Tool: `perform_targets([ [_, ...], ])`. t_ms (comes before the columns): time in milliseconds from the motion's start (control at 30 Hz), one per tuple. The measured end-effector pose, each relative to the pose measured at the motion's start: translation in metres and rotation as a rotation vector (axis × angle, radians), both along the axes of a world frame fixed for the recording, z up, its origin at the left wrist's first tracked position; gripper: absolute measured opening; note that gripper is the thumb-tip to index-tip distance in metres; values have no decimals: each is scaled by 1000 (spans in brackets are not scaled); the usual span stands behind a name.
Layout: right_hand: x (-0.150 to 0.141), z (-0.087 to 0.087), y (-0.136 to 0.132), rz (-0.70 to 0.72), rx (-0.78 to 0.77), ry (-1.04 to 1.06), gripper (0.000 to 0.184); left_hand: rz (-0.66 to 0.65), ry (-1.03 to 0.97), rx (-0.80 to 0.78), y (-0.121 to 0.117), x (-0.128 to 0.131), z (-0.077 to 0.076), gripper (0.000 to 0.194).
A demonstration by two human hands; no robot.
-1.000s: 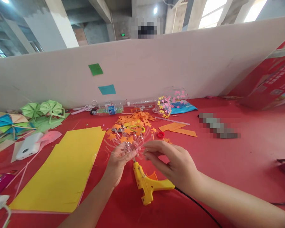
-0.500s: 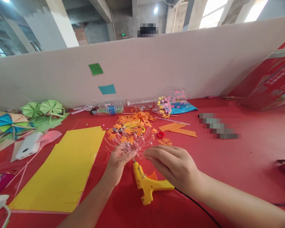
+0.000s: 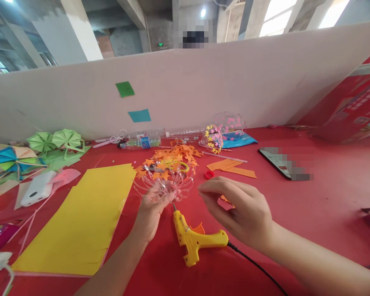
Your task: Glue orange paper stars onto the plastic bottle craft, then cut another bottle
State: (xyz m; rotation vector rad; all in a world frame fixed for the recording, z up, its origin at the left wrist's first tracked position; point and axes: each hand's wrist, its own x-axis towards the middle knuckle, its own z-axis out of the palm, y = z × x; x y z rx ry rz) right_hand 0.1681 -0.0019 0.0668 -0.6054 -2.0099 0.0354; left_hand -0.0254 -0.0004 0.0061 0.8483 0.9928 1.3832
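My left hand (image 3: 151, 209) grips a clear plastic piece cut into curling strips (image 3: 163, 181), with small orange paper stars stuck on its tips. It holds the piece just above the red table (image 3: 311, 213). My right hand (image 3: 237, 209) hovers to the right of the piece, apart from it, fingers curled in a pinch with nothing visible between them. A yellow hot glue gun (image 3: 194, 240) lies on the table below and between both hands, its black cord running off to the right. A heap of orange paper stars (image 3: 179, 154) lies behind the plastic piece.
A yellow paper sheet (image 3: 83, 218) lies at the left. Folded paper umbrellas (image 3: 37, 150), a white power bank (image 3: 37, 189), a water bottle (image 3: 142, 143), a star-covered plastic piece (image 3: 218, 133), orange strips (image 3: 231, 166), a red ring (image 3: 209, 174) and a phone (image 3: 274, 160) lie around. A white partition (image 3: 203, 82) stands behind.
My right hand has pulled away to the right from the plastic piece. My left hand has lifted and tilted the piece slightly upward.
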Motion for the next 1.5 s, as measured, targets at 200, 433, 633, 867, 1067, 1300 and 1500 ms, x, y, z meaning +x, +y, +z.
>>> perform_targets([
  [200, -3, -9, -1, 95, 28, -53, 17, 18, 16, 23, 0, 0, -1, 27],
  [433, -11, -18, -5, 96, -154, -28, 25, 26, 36, -7, -2, 3, -2, 31],
  [633, -16, -20, -2, 99, -196, 52, 17, 5, 34, -6, -2, 6, 0, 31],
  [867, -15, -18, -1, 104, -194, 53, 17, 8, 45, -7, -2, 5, -3, 32],
  [1067, -16, -17, -6, 118, -296, 82, 18, 33, 42, -27, -1, 4, -5, 39],
  [1300, -16, -17, -5, 121, -227, 96, 16, 5, 32, 1, -2, 5, -3, 35],
  [1500, -15, -16, -4, 143, -228, 53, 12, 28, 36, -15, -2, 5, -1, 34],
])
